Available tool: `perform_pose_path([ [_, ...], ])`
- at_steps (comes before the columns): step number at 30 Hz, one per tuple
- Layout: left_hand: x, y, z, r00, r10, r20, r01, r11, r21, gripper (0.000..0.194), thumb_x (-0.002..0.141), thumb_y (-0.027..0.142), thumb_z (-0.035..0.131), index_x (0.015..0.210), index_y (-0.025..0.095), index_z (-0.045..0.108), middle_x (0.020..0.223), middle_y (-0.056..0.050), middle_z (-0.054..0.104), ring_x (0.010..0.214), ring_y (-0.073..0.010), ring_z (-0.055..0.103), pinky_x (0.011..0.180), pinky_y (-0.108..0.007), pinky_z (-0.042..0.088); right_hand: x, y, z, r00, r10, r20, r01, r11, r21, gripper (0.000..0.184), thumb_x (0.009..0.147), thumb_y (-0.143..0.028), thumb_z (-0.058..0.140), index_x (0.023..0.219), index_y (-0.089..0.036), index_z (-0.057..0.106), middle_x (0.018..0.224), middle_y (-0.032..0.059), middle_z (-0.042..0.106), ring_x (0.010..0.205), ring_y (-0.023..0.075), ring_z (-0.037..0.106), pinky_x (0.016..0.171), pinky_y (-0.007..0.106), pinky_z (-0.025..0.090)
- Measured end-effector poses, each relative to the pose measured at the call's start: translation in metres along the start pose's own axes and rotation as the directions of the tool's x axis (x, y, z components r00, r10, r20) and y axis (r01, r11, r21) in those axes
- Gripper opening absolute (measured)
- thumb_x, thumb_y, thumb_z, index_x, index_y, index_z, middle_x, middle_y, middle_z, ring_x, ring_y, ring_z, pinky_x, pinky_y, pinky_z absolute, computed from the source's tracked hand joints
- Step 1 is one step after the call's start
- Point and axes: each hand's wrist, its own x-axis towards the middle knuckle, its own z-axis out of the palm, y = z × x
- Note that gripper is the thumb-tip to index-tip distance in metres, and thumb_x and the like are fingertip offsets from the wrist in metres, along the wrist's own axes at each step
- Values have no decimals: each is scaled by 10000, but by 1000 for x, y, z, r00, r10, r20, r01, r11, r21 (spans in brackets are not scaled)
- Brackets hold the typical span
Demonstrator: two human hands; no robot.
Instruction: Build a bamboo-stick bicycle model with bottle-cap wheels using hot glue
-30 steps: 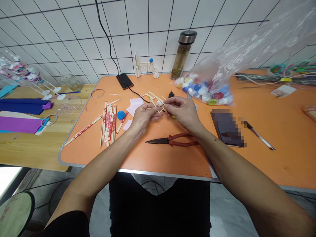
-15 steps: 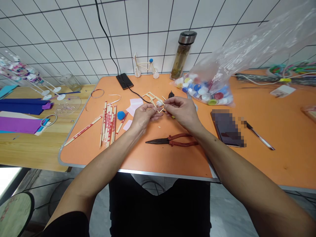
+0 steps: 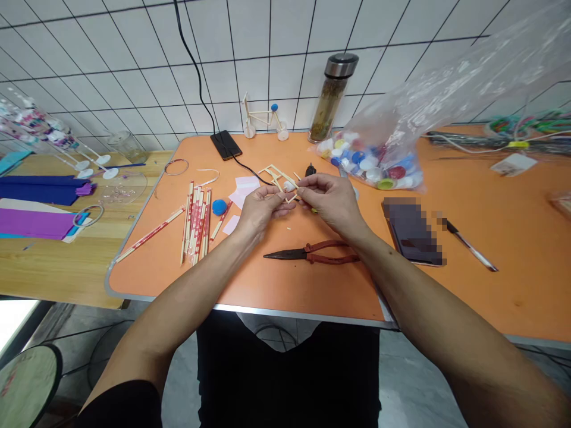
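A small frame of glued wooden sticks (image 3: 275, 179) sits between my hands, just above the orange table (image 3: 147, 273). My left hand (image 3: 261, 209) holds its near side with the fingertips, close to a small white piece (image 3: 289, 186) on the frame. My right hand (image 3: 332, 200) pinches the frame's right end between finger and thumb. Fingers partly hide the joints there. Below my hands lie red-handled long-nose pliers (image 3: 311, 253), untouched. To the left of my left hand are a blue bottle cap (image 3: 219, 207) and a bundle of red-printed wooden chopsticks (image 3: 195, 226).
Pink paper scraps, a black phone, a finished stick bicycle model and a steel-capped bottle stand toward the table's back. A plastic bag of bottle caps lies back right. A pixelated dark device and a craft knife lie right. A wooden table with purple paper adjoins on the left.
My hands stay together on the stick frame with little visible movement. The whole view has shifted slightly.
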Motion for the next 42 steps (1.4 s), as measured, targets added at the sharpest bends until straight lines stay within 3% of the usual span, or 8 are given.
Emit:
perform_pose_path([
  [31, 0, 0, 3, 1000, -6, -18, 5, 999, -44, 224, 949, 136, 895, 898, 167, 679, 951, -69, 883, 726, -147, 841, 729, -227, 627, 1, 2, -2, 1000, 1, 10, -1, 1000, -11, 248, 713, -354, 887, 886, -183, 836, 782, 33, 796, 624, 145, 670, 585, 277, 599],
  [37, -2, 2, 5, 1000, -15, -25, 13, 998, -64, 196, 1036, 65, 759, 885, 157, 675, 930, -75, 879, 708, -153, 843, 729, -250, 643, 1, 3, -3, 999, -28, 26, 29, 998, -48, 238, 735, -347, 854, 906, -181, 841, 775, 30, 785, 618, 148, 668, 606, 298, 599],
  [42, -1, 0, 4, 1000, -11, -27, 9, 998, -66, 186, 1007, 79, 809, 893, 157, 684, 949, -78, 880, 719, -156, 842, 756, -262, 652, 1, 3, -3, 999, -37, 29, 38, 998, -49, 228, 735, -350, 844, 894, -187, 833, 763, 23, 774, 616, 147, 660, 601, 297, 588],
])
